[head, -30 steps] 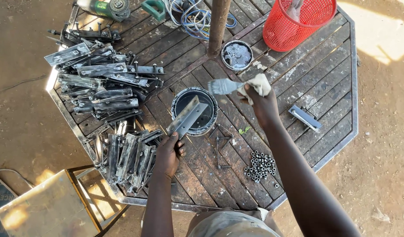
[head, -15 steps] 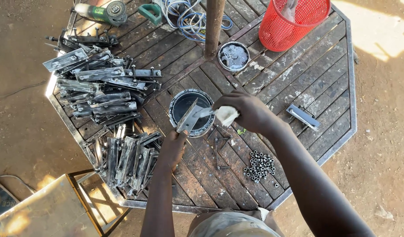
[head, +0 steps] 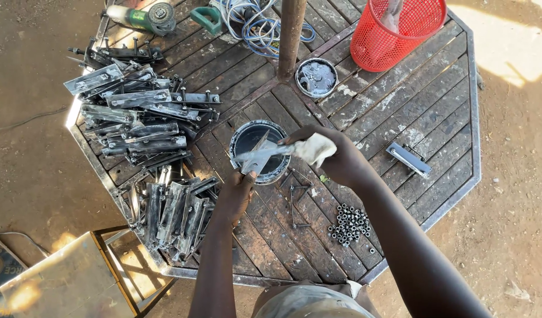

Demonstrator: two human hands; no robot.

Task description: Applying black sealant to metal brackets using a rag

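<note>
While I hold the metal piece [head: 254, 160] over the open paint can [head: 259, 152], its long axis runs up and away from my left hand, tilted a little to the right, with its pointed end over the can's dark inside. My left hand [head: 235, 197] is closed around the lower end of that piece, fingers wrapped tight. My right hand [head: 335, 159] is shut on a pale rag [head: 315, 148] bunched round the handle of a brush [head: 271, 153]; the brush lies nearly crosswise, its tip pointing left toward the piece and touching it. The can sits on the slatted wooden table [head: 400, 106], just beyond my left hand. Beyond the can stands a lid [head: 316, 78] smeared grey, beside a rusty pole [head: 291, 35]. Left of my left hand lie heaps of similar metal parts [head: 135, 118]. Near my right forearm is a small pile of nuts [head: 350, 224]. Far beyond my right hand stands a red mesh basket [head: 394, 35].
</note>
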